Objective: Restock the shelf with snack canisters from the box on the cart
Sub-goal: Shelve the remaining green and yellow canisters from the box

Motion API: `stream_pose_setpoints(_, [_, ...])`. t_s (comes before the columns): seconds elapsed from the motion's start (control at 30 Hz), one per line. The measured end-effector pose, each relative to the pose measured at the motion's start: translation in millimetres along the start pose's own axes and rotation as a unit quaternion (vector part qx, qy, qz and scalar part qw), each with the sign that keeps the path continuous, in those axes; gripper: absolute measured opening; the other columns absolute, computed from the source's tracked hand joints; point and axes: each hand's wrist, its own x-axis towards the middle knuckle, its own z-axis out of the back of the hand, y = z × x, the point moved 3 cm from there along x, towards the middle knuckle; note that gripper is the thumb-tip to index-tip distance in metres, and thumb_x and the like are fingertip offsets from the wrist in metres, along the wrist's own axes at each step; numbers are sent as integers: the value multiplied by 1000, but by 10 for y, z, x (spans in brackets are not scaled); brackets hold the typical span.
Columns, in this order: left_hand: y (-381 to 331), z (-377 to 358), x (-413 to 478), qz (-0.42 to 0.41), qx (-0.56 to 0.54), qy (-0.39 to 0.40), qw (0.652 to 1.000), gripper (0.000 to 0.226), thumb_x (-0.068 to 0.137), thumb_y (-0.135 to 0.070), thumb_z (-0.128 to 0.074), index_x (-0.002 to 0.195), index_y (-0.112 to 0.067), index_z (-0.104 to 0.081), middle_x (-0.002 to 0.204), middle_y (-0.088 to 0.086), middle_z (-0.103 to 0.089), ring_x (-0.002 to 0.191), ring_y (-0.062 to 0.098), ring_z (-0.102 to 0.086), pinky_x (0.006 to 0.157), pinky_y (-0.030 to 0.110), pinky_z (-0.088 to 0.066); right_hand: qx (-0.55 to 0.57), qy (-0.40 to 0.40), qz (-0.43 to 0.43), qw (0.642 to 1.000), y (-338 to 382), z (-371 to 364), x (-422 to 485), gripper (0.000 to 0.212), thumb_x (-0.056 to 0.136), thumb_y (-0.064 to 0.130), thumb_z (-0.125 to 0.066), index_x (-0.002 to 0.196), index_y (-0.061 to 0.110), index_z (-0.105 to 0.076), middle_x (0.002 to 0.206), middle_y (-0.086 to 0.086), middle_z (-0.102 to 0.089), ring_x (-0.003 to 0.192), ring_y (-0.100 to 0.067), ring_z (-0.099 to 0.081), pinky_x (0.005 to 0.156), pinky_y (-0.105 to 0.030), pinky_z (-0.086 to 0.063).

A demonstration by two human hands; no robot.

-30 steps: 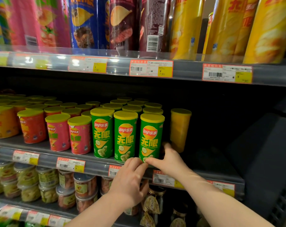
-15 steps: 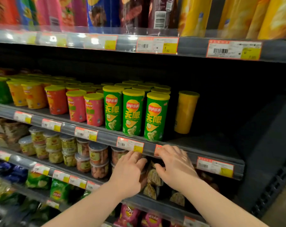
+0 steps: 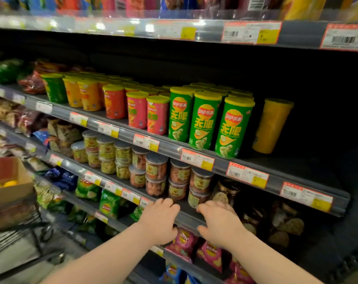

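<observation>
Three green snack canisters (image 3: 204, 121) with yellow lids stand in a row at the front of the middle shelf (image 3: 219, 163). A plain yellow canister (image 3: 271, 126) stands alone to their right, with dark free shelf beyond it. Pink, red and orange canisters (image 3: 137, 111) fill the shelf to the left. My left hand (image 3: 159, 219) and my right hand (image 3: 220, 224) hover side by side below that shelf, in front of the lower shelf edge, fingers loosely curled and holding nothing. The cardboard box (image 3: 12, 181) sits on the cart at far left, with yellow lids showing inside.
The wire cart (image 3: 14, 232) stands low at the left. Clear plastic snack jars (image 3: 157, 173) are stacked on the shelf just above my hands. Bagged snacks (image 3: 109, 203) fill the lower shelves. Tall canisters line the top shelf (image 3: 174, 29).
My hands have dropped from the green canisters to below the middle shelf. The view has swung left and down, bringing the cart and box into sight.
</observation>
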Motion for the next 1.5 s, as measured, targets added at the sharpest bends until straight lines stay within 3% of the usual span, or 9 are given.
stream_pose_setpoints(0.13, [345,-129,-305,32,-2,24,999,57,90,-42,-48,140,-16,-36,141,8,-37,130,30,-35,106,43,-32,-19,14,28,999,417,-84,125,49,87,42,-51,131,22,-44,130,-3,-49,122,-27,-45,101,-39,-37])
stream_pose_setpoints(0.33, [1151,-314,-1046,97,-28,33,994,54,88,-46,-49,134,-19,-41,134,5,-43,124,29,-41,101,43,-39,-12,58,89,994,1438,-158,300,50,88,41,-52,133,22,-44,135,-4,-47,125,-28,-43,102,-40,-35])
stream_pose_setpoints(0.57, [2109,-614,-2189,192,-42,35,980,48,86,-48,-48,124,-19,-48,122,5,-49,117,28,-47,96,40,-41,-10,81,162,983,2874,-244,306,39,89,38,-51,124,20,-49,122,-6,-53,113,-30,-50,87,-38,-41])
stream_pose_setpoints(0.7, [2551,-813,-2802,237,-54,50,969,49,86,-46,-48,126,-18,-47,126,6,-48,118,28,-46,97,39,-41,-3,99,190,977,3593,-343,295,41,89,38,-51,126,21,-49,126,-5,-53,117,-29,-49,94,-40,-41])
stream_pose_setpoints(0.9, [3075,-1012,-3576,312,-86,69,944,55,86,-49,-48,133,-20,-42,131,5,-45,123,27,-43,100,39,-39,-3,121,240,963,4529,-508,216,43,87,39,-50,127,21,-47,126,-6,-52,116,-29,-48,93,-39,-39])
stream_pose_setpoints(1.2, [3426,-1145,-3865,348,-115,50,929,54,86,-50,-48,130,-19,-45,126,5,-48,117,27,-46,98,39,-41,-28,136,272,952,5099,-557,419,47,87,43,-52,128,21,-46,127,-6,-51,118,-29,-47,93,-38,-39])
stream_pose_setpoints(1.5, [4203,-1205,-4028,434,-128,63,889,48,87,-49,-47,125,-20,-48,125,2,-48,119,24,-46,98,38,-42,-21,150,334,931,5752,-647,1148,51,87,44,-50,134,25,-44,134,-3,-49,123,-27,-46,101,-39,-36])
